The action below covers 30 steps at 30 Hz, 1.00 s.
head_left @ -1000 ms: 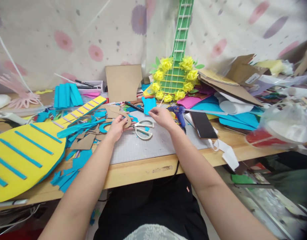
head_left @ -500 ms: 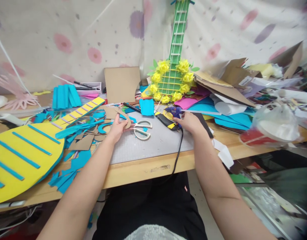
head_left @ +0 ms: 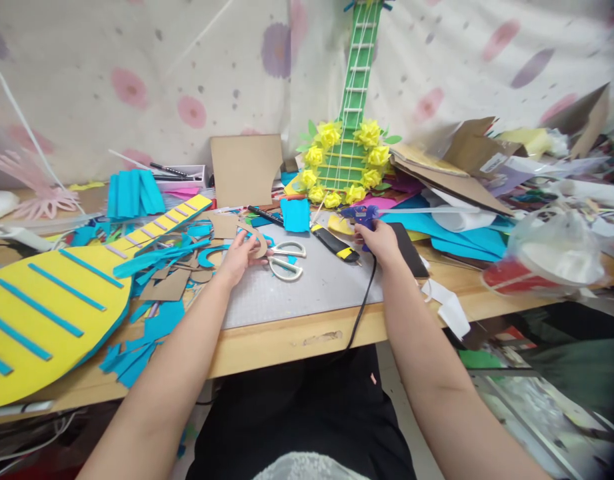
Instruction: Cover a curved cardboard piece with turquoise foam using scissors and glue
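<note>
Pale cloth blotched with pink and purple (head_left: 131,87) is hung behind a light wooden table (head_left: 271,343). By the curled fingers of the right hand (head_left: 380,243), a blue plastic glue gun (head_left: 363,213) is gripped at its handle, near the far right part of a flat grey mat (head_left: 307,293). By the left hand (head_left: 239,259), a curved brown cardboard strip (head_left: 260,244) is held; just beside it, scissors with off-white loop handles (head_left: 281,255) are seen, their blades hidden. Between the hands, a black-and-yellow utility knife (head_left: 334,241) is laid close to the glue gun, and a dark rectangular phone (head_left: 411,250) is partly covered by the right hand and wrist. Farther left, the table is crowded by blue paper scraps (head_left: 164,320) and a yellow guitar-shaped cutout with blue stripes (head_left: 41,307). Behind the mat, a green model guitar ringed with yellow paper flowers (head_left: 349,143) is stood upright; rightward, space is taken up by a plastic-wrapped red-and-white tub (head_left: 537,267). The glue gun is pointed leftward, a long translucent stick (head_left: 431,210) protruding from its rear, its black cord (head_left: 364,303) draped over the table's front edge
</note>
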Available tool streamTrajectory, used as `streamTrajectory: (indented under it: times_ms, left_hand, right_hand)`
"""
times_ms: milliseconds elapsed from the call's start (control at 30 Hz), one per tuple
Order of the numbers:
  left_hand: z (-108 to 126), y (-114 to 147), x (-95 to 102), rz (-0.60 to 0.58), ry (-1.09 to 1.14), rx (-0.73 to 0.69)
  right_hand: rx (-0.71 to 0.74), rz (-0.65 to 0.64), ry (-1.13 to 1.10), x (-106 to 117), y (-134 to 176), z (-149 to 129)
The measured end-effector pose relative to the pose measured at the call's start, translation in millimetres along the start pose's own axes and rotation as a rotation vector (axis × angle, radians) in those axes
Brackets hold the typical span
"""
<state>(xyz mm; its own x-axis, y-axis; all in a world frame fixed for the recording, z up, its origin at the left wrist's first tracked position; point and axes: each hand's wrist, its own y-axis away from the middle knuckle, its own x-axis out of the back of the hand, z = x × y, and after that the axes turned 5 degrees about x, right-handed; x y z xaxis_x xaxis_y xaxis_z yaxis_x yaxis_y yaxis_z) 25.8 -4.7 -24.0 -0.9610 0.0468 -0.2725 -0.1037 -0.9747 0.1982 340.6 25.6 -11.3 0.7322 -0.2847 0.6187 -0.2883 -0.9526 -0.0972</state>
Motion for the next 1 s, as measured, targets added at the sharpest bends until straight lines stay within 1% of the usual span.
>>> streamTrajectory:
  times_ms: [67, 133, 233, 333, 433, 500, 600, 700, 767, 833, 900, 1000]
  left_hand:
    - [-1.3, -0.7, 0.7, 0.010, -0.002, -0.027]
    - [-2.7, -1.2, 1.8, 0.003, -0.010, -0.041]
    - [-4.5, -1.6, 3.7, -0.026, -0.023, -0.033]
    - [-4.9, -1.0, 3.8, -0.070, -0.056, -0.013]
    - [-3.7, 0.4, 1.4, -0.101, -0.097, 0.022]
    - [-2.0, 1.0, 0.2, -0.098, -0.075, 0.049]
    - [1.1, 0.1, 2.0, -0.085, 0.075, 0.072]
    - [3.2, -2.7, 8.1, -0.109, 0.221, 0.054]
    - [3.4, -4.7, 12.3, -0.119, 0.264, 0.036]
    - [3.0, -5.8, 14.7, -0.118, 0.290, 0.029]
    - [2.7, -5.4, 14.6, -0.125, 0.313, 0.034]
    - [3.4, -2.1, 9.9, -0.178, 0.323, 0.056]
  right_hand:
    - [-0.057, -0.005, -0.170, -1.6, -1.5, -0.3]
    - [-0.090, 0.023, -0.261, -3.1, -2.2, -2.3]
    - [-0.091, 0.074, -0.342, -2.4, -2.2, -6.9]
    - [-0.051, 0.079, -0.374, 1.4, -0.8, -13.0]
    - [0.027, 0.004, -0.451, 2.6, 4.9, -23.9]
    - [0.089, -0.121, -0.505, -1.0, 12.2, -34.7]
    - [0.183, -0.336, -0.483, -13.5, 24.7, -53.5]
    - [0.231, -0.444, -0.402, -32.1, 32.7, -70.6]
    - [0.253, -0.455, -0.397, -46.3, 34.8, -79.4]
    - [0.255, -0.441, -0.453, -61.3, 36.3, -85.3]
    - [0.230, -0.421, -0.560, -76.2, 38.8, -88.0]
    - [0.171, -0.368, -0.730, -95.6, 45.0, -87.3]
